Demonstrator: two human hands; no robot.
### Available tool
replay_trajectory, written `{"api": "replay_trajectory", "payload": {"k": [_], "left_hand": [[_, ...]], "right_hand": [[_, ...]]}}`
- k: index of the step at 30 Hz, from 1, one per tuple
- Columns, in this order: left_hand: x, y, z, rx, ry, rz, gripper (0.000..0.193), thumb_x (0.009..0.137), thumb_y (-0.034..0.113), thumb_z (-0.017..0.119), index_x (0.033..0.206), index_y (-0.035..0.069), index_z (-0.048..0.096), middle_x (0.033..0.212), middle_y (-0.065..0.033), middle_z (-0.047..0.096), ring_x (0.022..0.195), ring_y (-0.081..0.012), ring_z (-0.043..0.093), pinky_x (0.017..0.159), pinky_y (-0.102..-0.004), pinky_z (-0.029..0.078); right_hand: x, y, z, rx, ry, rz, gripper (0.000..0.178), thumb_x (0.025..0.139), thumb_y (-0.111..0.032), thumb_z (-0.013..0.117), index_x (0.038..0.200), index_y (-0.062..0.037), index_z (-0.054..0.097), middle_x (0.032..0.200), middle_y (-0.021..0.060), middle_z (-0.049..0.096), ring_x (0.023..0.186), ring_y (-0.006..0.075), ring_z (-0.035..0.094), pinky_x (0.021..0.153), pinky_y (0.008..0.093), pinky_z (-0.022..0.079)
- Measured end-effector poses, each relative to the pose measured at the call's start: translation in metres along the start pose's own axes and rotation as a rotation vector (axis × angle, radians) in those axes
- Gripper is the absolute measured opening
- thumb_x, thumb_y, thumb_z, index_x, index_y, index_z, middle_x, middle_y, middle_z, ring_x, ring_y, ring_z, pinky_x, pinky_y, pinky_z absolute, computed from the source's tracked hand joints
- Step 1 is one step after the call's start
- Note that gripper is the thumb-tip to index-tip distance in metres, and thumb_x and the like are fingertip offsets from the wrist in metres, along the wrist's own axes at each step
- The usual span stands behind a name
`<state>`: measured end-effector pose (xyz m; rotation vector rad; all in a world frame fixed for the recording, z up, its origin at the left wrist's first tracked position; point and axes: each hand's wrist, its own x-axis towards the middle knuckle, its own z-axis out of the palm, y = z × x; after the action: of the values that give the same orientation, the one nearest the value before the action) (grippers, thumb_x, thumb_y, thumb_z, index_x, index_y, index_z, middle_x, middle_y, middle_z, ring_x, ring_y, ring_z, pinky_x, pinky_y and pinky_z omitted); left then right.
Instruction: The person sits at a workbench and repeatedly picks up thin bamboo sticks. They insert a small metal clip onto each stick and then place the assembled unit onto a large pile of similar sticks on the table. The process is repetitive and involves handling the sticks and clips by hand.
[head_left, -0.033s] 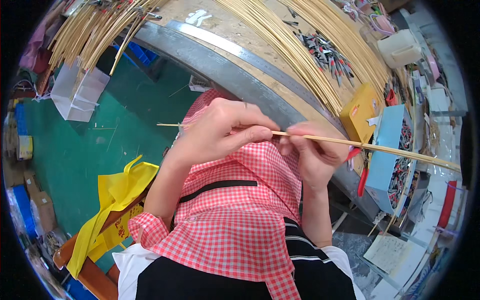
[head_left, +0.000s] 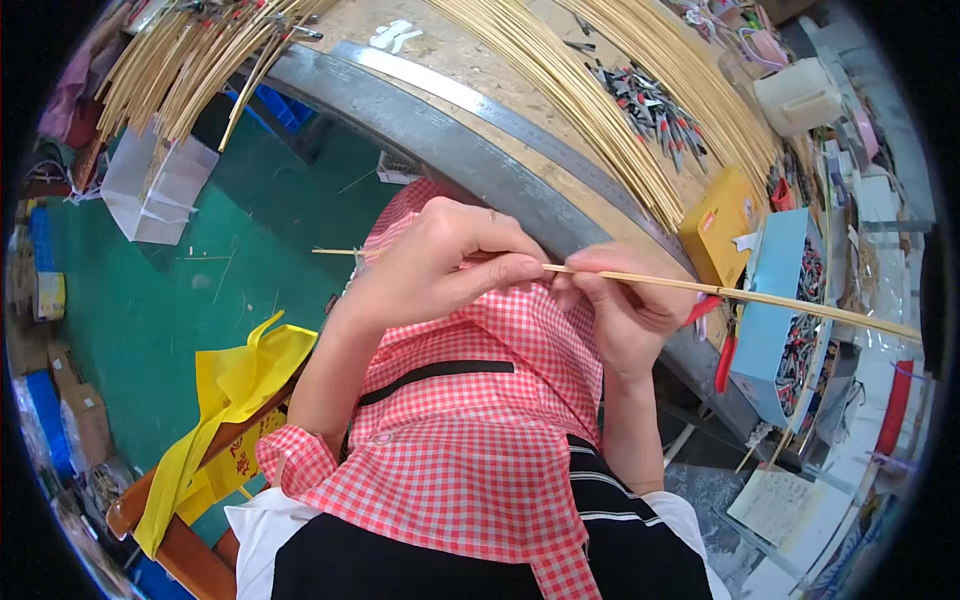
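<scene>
A long, thin bamboo strip (head_left: 800,302) runs across in front of my body, tilting down to the right. My left hand (head_left: 440,258) is closed on it, thumb and fingers pinching, and the strip's short left end sticks out beyond the wrist. Close beside it, my right hand (head_left: 632,312) pinches the same strip between thumb and forefinger. Only a small gap parts the fingertips of the two hands. Just past my right hand are red tool handles (head_left: 727,363); whether the hand touches them I cannot tell.
Bundles of bamboo strips (head_left: 560,110) and a heap of small clips (head_left: 655,110) lie on the workbench (head_left: 400,125). A yellow box (head_left: 718,225) and a blue box (head_left: 775,320) of clips stand at right. Yellow cloth (head_left: 240,375) hangs over a wooden chair (head_left: 190,555).
My right hand's fingertips have shifted slightly left along the strip and now look sharper. The strip has moved very slightly left; my left hand keeps its place.
</scene>
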<state>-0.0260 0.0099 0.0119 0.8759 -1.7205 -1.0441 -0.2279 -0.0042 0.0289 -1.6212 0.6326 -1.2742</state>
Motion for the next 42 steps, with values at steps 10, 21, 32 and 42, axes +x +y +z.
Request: {"api": "replay_trajectory", "payload": {"k": [10,21,32,42], "left_hand": [[0.000,-0.011,-0.009,-0.007,0.214,-0.045,0.013,0.084,0.006,0.065,0.080,-0.005,0.068,0.064,-0.0062,0.060,0.054,-0.0109,0.052,0.050,-0.0241,0.039],[-0.001,-0.015,-0.016,0.060,0.313,-0.100,0.013,0.086,0.008,0.065,0.083,-0.004,0.070,0.071,-0.0075,0.066,0.060,-0.0097,0.057,0.054,-0.0225,0.044],[-0.001,-0.022,-0.015,0.122,0.336,-0.090,0.012,0.085,0.007,0.066,0.083,-0.004,0.070,0.071,-0.0067,0.066,0.061,-0.0092,0.057,0.054,-0.0221,0.044],[0.002,-0.012,-0.005,0.260,0.370,0.000,0.008,0.081,0.006,0.069,0.083,-0.002,0.070,0.066,-0.0082,0.063,0.057,-0.0144,0.058,0.053,-0.0255,0.043]], "right_hand": [[0.068,0.025,-0.079,-0.612,-0.056,0.269,0.017,0.084,-0.007,0.063,0.098,-0.0002,0.068,0.088,0.0115,0.068,0.080,0.0206,0.066,0.070,0.0316,0.051],[0.133,0.106,-0.183,-1.554,-0.264,0.131,0.017,0.077,-0.010,0.070,0.084,0.0048,0.065,0.077,0.0238,0.064,0.076,0.0379,0.063,0.069,0.0398,0.049],[0.064,0.031,-0.087,-0.425,-0.079,0.348,0.019,0.081,-0.004,0.065,0.099,0.0018,0.064,0.089,0.0048,0.067,0.080,0.0092,0.061,0.072,0.0252,0.050],[0.017,0.014,-0.034,-1.085,-0.324,0.058,0.019,0.084,0.005,0.057,0.102,0.0029,0.062,0.094,0.0140,0.063,0.085,0.0215,0.064,0.072,0.0301,0.051]]}}
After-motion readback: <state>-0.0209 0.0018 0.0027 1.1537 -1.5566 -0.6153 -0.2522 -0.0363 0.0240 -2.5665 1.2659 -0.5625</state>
